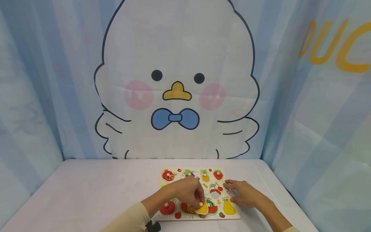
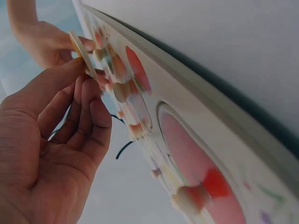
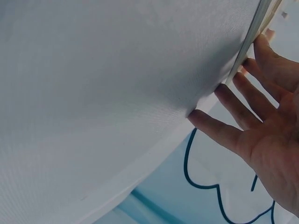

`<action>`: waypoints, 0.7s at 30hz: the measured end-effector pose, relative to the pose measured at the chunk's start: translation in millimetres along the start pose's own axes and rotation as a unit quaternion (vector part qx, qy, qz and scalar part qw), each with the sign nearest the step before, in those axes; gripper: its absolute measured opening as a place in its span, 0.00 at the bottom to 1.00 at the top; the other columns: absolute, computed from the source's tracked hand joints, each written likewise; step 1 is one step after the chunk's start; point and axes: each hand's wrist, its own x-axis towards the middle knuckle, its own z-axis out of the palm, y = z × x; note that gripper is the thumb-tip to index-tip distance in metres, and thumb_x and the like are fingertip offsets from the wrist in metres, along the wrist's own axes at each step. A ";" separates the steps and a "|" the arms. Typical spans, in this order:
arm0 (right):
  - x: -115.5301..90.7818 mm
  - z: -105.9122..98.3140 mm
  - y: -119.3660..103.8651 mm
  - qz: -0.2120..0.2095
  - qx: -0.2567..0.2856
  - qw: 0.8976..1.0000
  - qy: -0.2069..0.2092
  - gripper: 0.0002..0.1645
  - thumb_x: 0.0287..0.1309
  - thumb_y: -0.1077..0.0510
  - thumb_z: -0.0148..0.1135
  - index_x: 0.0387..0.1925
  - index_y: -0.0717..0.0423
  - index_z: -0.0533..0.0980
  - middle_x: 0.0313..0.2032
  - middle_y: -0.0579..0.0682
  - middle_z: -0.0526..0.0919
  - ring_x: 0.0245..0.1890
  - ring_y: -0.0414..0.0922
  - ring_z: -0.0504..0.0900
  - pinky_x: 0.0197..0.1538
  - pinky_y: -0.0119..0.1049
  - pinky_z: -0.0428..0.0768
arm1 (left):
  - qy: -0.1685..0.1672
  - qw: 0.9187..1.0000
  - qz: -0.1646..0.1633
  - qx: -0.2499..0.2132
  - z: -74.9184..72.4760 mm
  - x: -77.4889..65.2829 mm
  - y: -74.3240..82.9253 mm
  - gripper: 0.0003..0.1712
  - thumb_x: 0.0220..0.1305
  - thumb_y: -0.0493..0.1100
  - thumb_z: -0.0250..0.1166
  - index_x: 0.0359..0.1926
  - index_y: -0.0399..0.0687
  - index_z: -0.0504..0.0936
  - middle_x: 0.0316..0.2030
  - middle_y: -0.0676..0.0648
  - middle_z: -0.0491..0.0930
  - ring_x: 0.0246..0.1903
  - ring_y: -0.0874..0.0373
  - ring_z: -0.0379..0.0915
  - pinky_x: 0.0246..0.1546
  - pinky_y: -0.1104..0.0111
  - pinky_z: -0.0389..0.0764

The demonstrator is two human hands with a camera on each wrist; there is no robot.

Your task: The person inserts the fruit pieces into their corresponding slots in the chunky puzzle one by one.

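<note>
A fruit knob-puzzle board (image 1: 237, 216) lies flat on the table. Above its front part, my left hand (image 1: 189, 191) pinches a yellow puzzle piece (image 1: 204, 209) with thumb and fingers. The left wrist view shows this thin piece (image 2: 80, 49) edge-on and raised off the board. It overlaps the watermelon piece (image 1: 213, 209) and an orange-coloured picture beside it; which fruit it depicts is unclear. My right hand (image 1: 246, 194) rests along the board's right edge, fingers spread and touching it, close to the yellow pear piece (image 1: 229, 207). My left hand and forearm hide the board's middle.
Other pieces with knobs sit in the board, among them a pomegranate (image 1: 168, 175), a pineapple (image 1: 204, 176) and a strawberry (image 1: 218, 175). A small black object (image 1: 153, 226) shows under the left sleeve. Behind the white table (image 1: 87, 190) hangs a duck-printed curtain (image 1: 179, 48).
</note>
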 end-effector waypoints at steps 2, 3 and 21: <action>-0.8 -0.4 0.1 -0.007 0.000 1.000 0.001 0.33 0.50 0.55 0.71 0.60 0.48 0.75 0.64 0.48 0.71 0.63 0.58 0.68 0.62 0.61 0.64 | 0.003 1.000 0.002 0.001 1.5 5.2 3.0 0.03 0.52 0.40 0.73 0.26 0.53 0.86 0.18 0.64 0.77 0.19 0.72 0.71 0.24 0.78 0.75; -1.2 -0.7 0.1 -0.009 0.001 1.000 0.002 0.33 0.50 0.56 0.71 0.60 0.49 0.75 0.64 0.49 0.71 0.63 0.58 0.68 0.62 0.61 0.64 | 0.004 1.000 0.002 0.002 2.3 7.6 4.6 0.03 0.52 0.40 0.72 0.26 0.53 0.86 0.18 0.64 0.77 0.19 0.72 0.71 0.23 0.78 0.75; -3.2 -4.9 4.0 -0.043 0.012 0.999 -0.001 0.32 0.52 0.59 0.70 0.61 0.51 0.74 0.64 0.51 0.71 0.62 0.59 0.70 0.59 0.62 0.67 | 0.006 0.998 -0.006 0.056 22.3 59.5 34.2 0.03 0.52 0.39 0.73 0.26 0.52 0.86 0.17 0.64 0.75 0.17 0.72 0.69 0.22 0.82 0.72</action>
